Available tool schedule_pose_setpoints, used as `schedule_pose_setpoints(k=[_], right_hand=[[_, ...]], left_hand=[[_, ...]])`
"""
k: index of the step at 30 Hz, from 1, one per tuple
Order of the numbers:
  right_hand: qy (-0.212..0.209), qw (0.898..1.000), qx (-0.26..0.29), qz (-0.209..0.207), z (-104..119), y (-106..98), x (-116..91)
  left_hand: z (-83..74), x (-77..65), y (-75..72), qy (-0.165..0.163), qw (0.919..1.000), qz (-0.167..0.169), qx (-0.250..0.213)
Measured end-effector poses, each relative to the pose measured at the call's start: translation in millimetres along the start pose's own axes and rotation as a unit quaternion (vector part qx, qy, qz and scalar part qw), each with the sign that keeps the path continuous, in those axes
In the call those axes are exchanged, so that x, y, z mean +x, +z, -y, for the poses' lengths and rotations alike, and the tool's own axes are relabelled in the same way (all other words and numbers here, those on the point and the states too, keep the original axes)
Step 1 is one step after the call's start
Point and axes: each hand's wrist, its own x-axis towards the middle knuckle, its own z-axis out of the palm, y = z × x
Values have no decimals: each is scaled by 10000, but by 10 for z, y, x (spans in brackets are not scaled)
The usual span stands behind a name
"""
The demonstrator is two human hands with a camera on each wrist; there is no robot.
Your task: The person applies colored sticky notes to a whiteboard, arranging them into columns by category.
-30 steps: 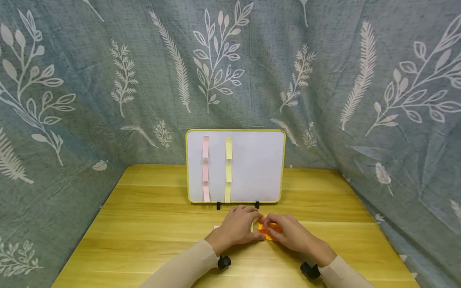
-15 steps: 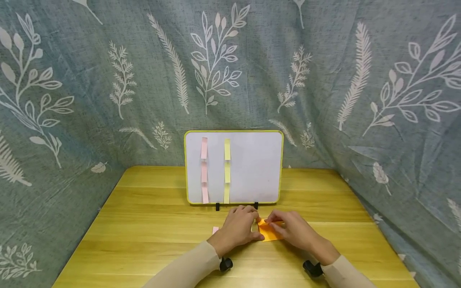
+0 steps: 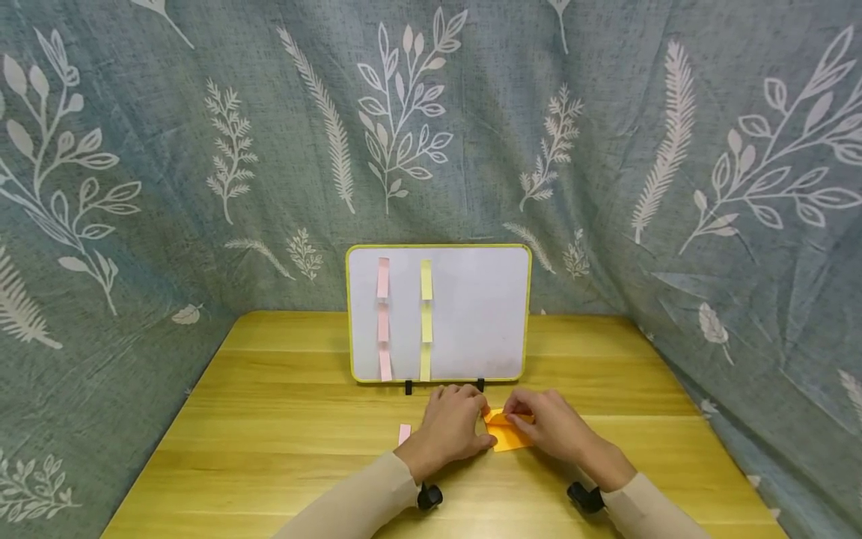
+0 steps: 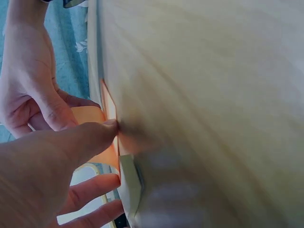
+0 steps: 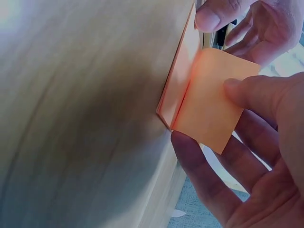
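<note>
An orange sticky note pad point(image 3: 509, 439) lies on the table between both hands. My left hand point(image 3: 454, 427) steadies its left side, thumb at the near corner and fingers at the far one. With thumb and fingers, my right hand point(image 3: 555, 428) pinches the top orange sticky note point(image 5: 216, 97), which is bent up from the pad but still joined along one edge. A pale yellow pad point(image 4: 129, 185) sits beside the orange one, mostly hidden by my left hand in the head view. Left of that hand shows part of a pink pad point(image 3: 404, 433).
Behind the hands stands a yellow-framed whiteboard point(image 3: 480, 314) on black feet point(image 3: 408, 387). It bears a column of pink notes point(image 3: 383, 322) and one of yellow notes point(image 3: 426, 322). A patterned curtain point(image 3: 269, 187) encloses the wooden table point(image 3: 269, 434).
My right hand has shifted slightly right and away, and the top orange note is folded back, showing more of the pad. The left hand stays nearly in place at the pad's side.
</note>
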Motion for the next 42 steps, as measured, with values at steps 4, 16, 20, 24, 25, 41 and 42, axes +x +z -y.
schedule_pose_setpoints(k=[4,16,20,24,25,41,42], right_hand=[[49,9999,111,47,-8,-6,6],[382,9993,55,7,-47,-52,80],[446,9989,109,18,-59,-50,94],[447,9990,77,-50,-51,-50,112],[452,9989,50,-67,-48,-53,120],[1253,9904,-407,-409,-30,-173,281],[1290,9897,-414,-453,-30,-189,286]], left_hand=[[11,17,33,-73,9997,-110,-196],[43,16,66,151,9971,-589,-462],[44,8,63,267,9973,-524,-438],[39,0,59,259,9978,-450,-405],[38,-2,62,255,9980,-437,-376],[-57,-17,55,172,9994,-291,35],[-61,-20,48,176,9994,-296,6]])
